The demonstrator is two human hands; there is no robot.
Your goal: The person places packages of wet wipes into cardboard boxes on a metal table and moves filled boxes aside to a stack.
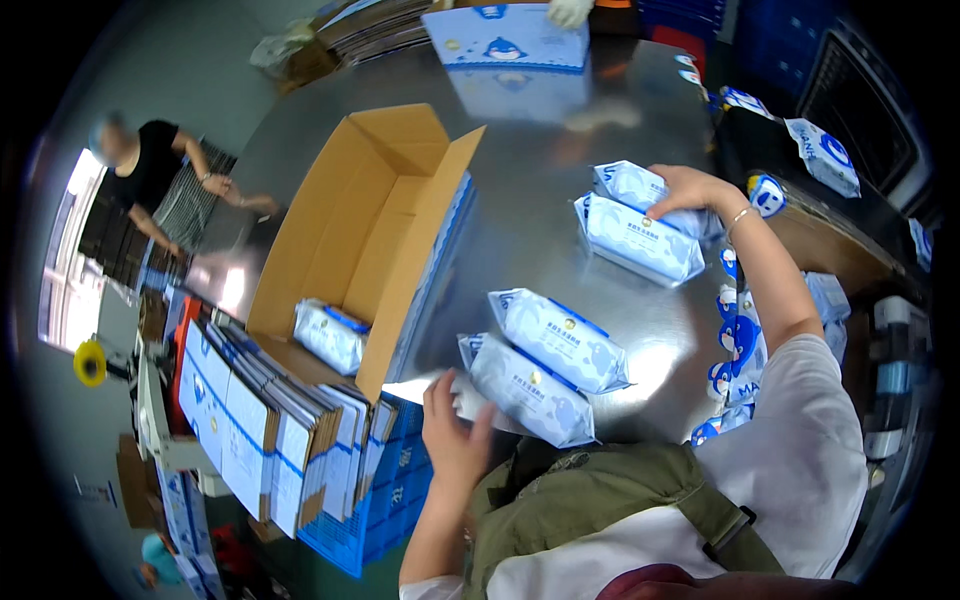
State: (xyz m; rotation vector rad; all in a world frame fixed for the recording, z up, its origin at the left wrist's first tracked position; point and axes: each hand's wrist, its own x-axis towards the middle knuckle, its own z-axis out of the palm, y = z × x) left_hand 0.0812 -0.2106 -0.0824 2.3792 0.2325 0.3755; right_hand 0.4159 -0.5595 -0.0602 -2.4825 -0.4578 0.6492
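On the metal table, two white and blue packs of wet wipes stand side by side at the right: a front pack (640, 240) and a rear pack (630, 182). My right hand (690, 190) spans both, thumb on the front one, its other fingers partly hidden behind. Closer to me lie another two, an upper pack (560, 338) and a lower pack (530, 390), touching along their sides. Beside the lower pack's left end is my left hand (455, 430), fingers apart and holding nothing. An open cardboard box (345, 215) to the left contains a single pack (331, 336).
Flattened cartons (240, 430) are stacked in a blue crate (365, 520) at the lower left. A printed carton (510, 40) stands at the far edge beside a gloved hand (570, 10). Loose packs (822, 157) lie along the right side. A co-worker (150, 180) is at far left.
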